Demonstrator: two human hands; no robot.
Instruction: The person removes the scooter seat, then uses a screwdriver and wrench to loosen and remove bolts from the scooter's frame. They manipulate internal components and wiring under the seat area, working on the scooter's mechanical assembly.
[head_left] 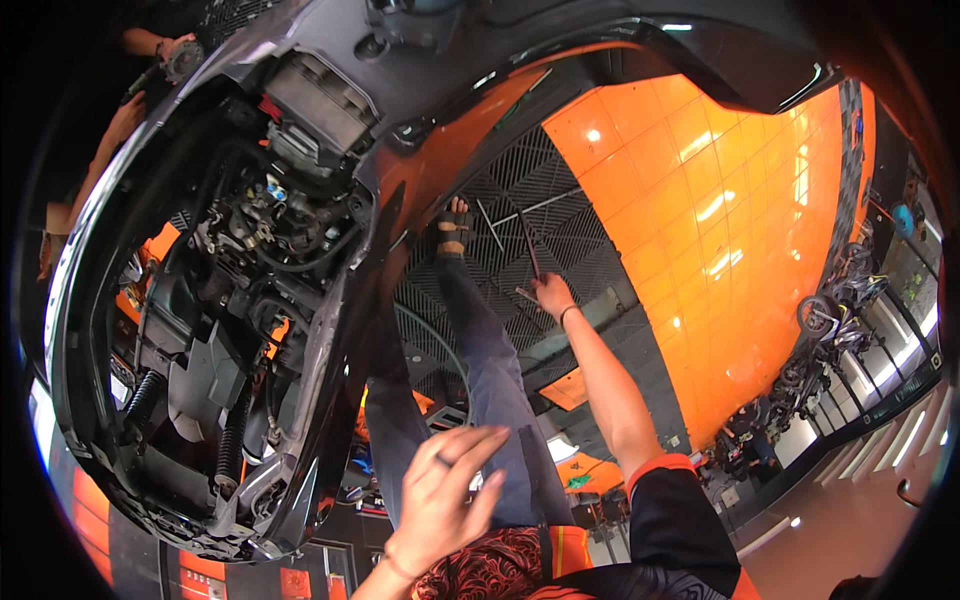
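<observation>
My left hand (450, 490) is raised in front of my body, a dark ring on one finger. Its fingers are stretched out, and nothing shows in them. My right hand (553, 296) reaches forward and down, closed around a long thin dark rod (528, 245) that points away from me over the dark floor. A short light bar sticks out beside that hand; whether it belongs to the rod I cannot tell. To the left stands a black scooter (340, 330), its body open from above. Inside it show the engine parts (270, 225), hoses and a black coil spring (232, 440).
At the far left, another person's hands (178, 55) hold a round dark part. Dark ribbed floor tiles (520, 180) lie under my sandalled foot (453, 225). Shiny orange tiles (710, 230) stretch off to the right, with parked motorcycles (830, 315) beyond.
</observation>
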